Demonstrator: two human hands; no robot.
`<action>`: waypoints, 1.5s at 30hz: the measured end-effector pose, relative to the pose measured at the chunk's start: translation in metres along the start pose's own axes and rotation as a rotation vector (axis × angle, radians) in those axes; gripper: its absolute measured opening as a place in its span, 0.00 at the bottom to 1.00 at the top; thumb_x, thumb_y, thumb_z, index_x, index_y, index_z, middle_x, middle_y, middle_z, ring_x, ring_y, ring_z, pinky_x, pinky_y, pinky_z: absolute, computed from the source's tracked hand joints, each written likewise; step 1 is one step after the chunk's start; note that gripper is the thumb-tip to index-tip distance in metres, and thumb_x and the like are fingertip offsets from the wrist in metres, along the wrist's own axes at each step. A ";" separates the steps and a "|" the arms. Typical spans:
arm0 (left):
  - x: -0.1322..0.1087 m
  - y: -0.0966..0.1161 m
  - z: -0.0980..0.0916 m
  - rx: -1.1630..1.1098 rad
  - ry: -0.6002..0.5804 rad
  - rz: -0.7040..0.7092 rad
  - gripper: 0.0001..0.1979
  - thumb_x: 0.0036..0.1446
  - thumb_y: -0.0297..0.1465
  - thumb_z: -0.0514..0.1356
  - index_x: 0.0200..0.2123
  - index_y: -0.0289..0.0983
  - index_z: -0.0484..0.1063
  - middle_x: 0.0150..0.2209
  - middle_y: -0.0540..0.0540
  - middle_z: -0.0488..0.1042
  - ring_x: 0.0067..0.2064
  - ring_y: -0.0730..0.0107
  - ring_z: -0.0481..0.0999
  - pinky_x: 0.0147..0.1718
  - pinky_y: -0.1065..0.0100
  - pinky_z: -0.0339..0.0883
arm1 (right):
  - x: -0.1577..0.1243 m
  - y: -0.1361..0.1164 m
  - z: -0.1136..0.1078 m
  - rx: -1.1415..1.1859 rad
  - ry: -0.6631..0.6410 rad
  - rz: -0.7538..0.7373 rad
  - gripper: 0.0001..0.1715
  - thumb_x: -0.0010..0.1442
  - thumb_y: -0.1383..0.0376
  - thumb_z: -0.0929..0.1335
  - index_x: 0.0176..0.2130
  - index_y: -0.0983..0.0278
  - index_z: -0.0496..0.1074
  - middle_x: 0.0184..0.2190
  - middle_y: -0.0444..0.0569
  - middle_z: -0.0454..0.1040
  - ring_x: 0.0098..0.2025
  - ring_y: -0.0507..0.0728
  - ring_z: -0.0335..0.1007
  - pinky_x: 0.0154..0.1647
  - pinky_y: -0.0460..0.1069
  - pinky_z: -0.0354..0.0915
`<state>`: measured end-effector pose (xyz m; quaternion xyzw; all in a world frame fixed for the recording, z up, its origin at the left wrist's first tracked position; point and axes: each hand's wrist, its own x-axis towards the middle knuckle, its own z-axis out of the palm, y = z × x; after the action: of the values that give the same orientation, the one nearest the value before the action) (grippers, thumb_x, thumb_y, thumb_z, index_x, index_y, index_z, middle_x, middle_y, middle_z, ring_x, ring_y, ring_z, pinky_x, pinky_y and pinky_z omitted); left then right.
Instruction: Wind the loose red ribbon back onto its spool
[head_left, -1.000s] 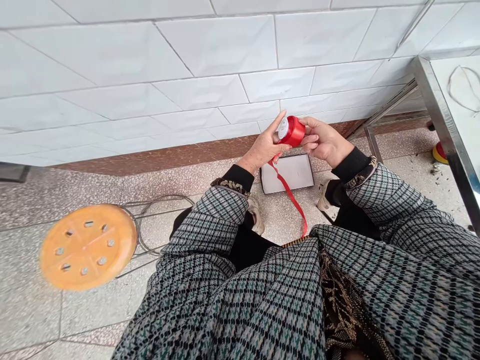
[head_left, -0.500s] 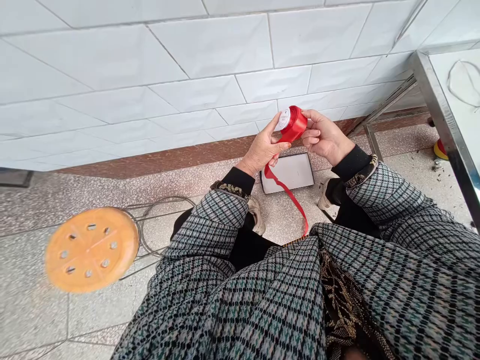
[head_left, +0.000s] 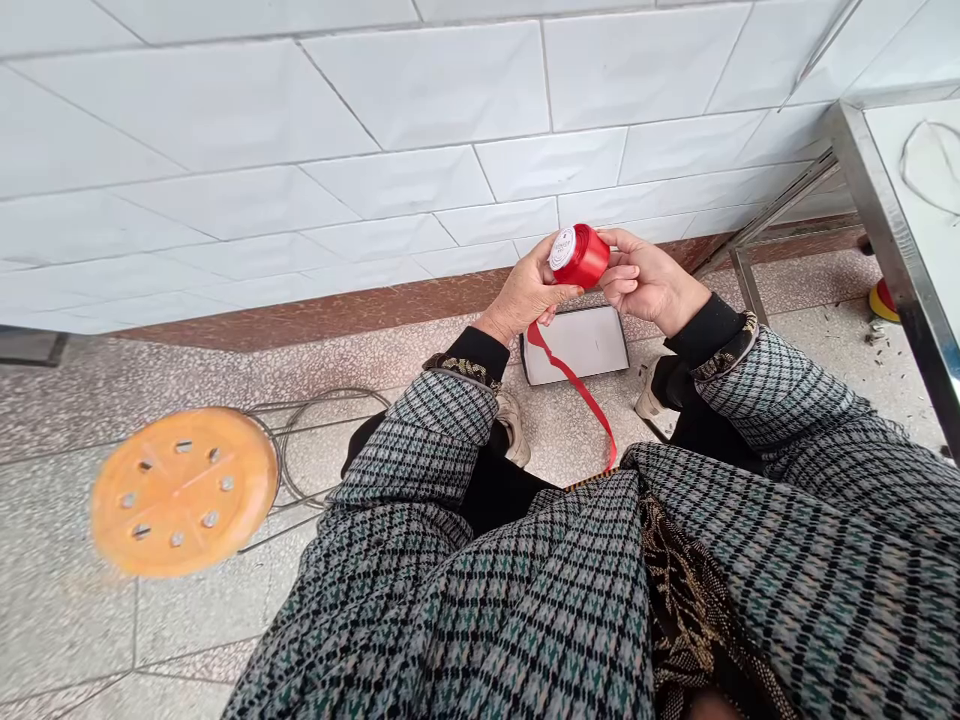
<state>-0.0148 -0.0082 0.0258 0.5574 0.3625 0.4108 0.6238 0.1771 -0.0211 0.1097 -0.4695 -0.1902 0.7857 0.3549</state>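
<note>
Upper centre-right, the left hand (head_left: 523, 293) is curled round the red ribbon roll (head_left: 590, 259), probably to steady it; the right hand (head_left: 651, 282), fingers half-curled, touches its right side, grip unclear; a ribbon tail (head_left: 580, 385) droops, seemingly untensioned; beyond, a shallow box (head_left: 589, 345) lies on the floor (head_left: 442, 348).

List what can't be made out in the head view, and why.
Head view:
- Ribbon's lower end: hidden by the jacket.
- Small print on the red roll's white label: too small to read fully.
- Red-and-yellow object: partly behind the table frame.
- Table top: cut off by the right edge.
</note>
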 end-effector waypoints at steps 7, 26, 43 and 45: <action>-0.006 0.001 0.018 -0.185 0.037 -0.074 0.30 0.51 0.50 0.75 0.51 0.42 0.71 0.15 0.63 0.58 0.12 0.81 0.56 0.16 0.71 0.64 | -0.011 0.021 0.021 -0.105 -0.012 -0.271 0.20 0.63 0.52 0.78 0.35 0.62 0.70 0.20 0.36 0.63 0.17 0.45 0.48 0.15 0.42 0.48; -0.009 -0.003 0.021 -0.180 -0.060 -0.178 0.44 0.46 0.40 0.79 0.64 0.38 0.66 0.18 0.61 0.68 0.13 0.80 0.60 0.18 0.70 0.64 | 0.006 0.004 0.006 0.195 0.156 0.070 0.13 0.73 0.63 0.69 0.35 0.62 0.66 0.17 0.34 0.58 0.14 0.43 0.40 0.11 0.40 0.42; -0.015 0.000 0.038 -0.310 0.113 -0.125 0.30 0.48 0.51 0.76 0.41 0.41 0.66 0.17 0.64 0.63 0.14 0.83 0.55 0.20 0.72 0.66 | 0.003 0.032 0.018 -0.199 0.034 -0.338 0.23 0.59 0.54 0.80 0.30 0.63 0.69 0.16 0.35 0.60 0.17 0.44 0.51 0.16 0.41 0.50; -0.015 -0.003 0.044 -0.301 0.146 -0.116 0.28 0.51 0.49 0.75 0.44 0.41 0.67 0.17 0.64 0.64 0.13 0.82 0.55 0.20 0.72 0.66 | 0.006 0.032 0.018 -0.215 0.086 -0.367 0.25 0.60 0.53 0.79 0.28 0.63 0.67 0.15 0.35 0.59 0.16 0.45 0.50 0.16 0.42 0.50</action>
<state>0.0193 -0.0396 0.0281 0.4046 0.3726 0.4632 0.6949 0.1470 -0.0378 0.0950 -0.4954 -0.3399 0.6622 0.4477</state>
